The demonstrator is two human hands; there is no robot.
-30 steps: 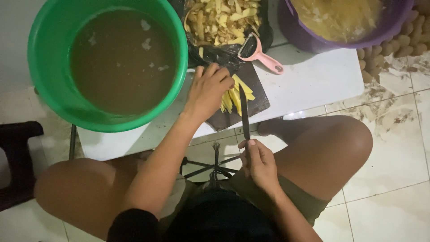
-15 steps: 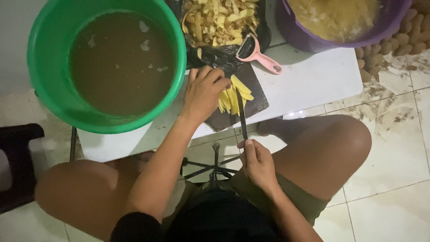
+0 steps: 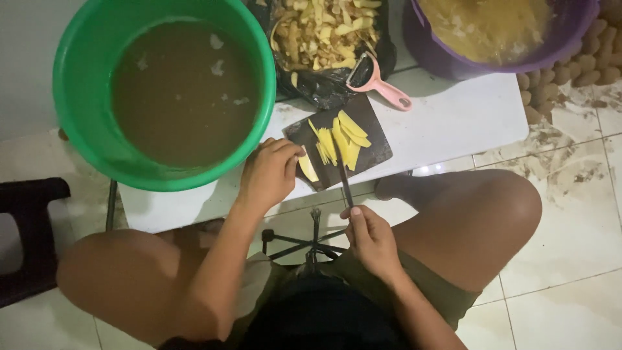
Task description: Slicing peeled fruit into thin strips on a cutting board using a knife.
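Note:
My left hand (image 3: 269, 175) grips a pale potato piece (image 3: 308, 167) at the near left edge of a small dark cutting board (image 3: 366, 113). Yellow potato strips (image 3: 342, 137) lie fanned across the board's middle. My right hand (image 3: 369, 236) holds a dark knife (image 3: 343, 181) by the handle below the table edge, blade pointing up onto the board among the strips.
A green tub (image 3: 78, 78) of murky brown water stands at the left of the white table (image 3: 453, 123). A black bag of peelings (image 3: 324, 32), a pink peeler (image 3: 382, 84) and a purple tub (image 3: 427, 39) lie behind the board. Whole potatoes (image 3: 583, 65) sit on the tiled floor at right.
My left hand has drawn back off the strips to the board's left edge, uncovering them, and now holds a single piece. The knife blade stays on the board.

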